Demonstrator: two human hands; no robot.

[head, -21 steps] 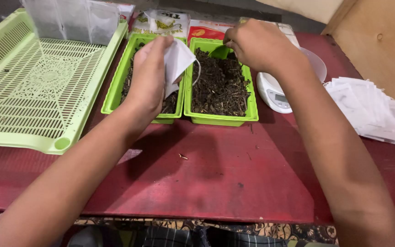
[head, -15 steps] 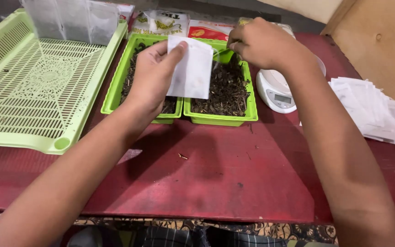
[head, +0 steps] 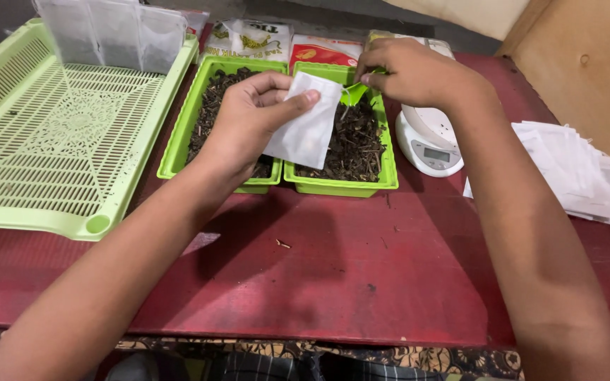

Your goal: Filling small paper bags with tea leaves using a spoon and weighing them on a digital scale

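Left hand: the left hand (head: 248, 123) pinches a small white paper sachet (head: 306, 121) between thumb and fingers, above the two green trays.
Right hand: the right hand (head: 411, 70) has its fingers pressed together on a small green plastic scoop (head: 354, 90) at the sachet's upper edge.
Supply: the green rectangular plastic tray of dark dried leaves (head: 347, 141) lies directly under the scoop.
Done: filled translucent sachets (head: 111, 32) stand in the pale green slotted basket (head: 51, 148).
Left: a stack of flat white empty sachets (head: 573, 169) lies beside the white digital scale (head: 428, 144).

- We hold a small white paper sachet (head: 307, 130) upright in the left hand (head: 248, 123), over the two far green trays.
- Our right hand (head: 411, 70) pinches a small green plastic scoop (head: 354, 92), tipped at the sachet's top right corner.
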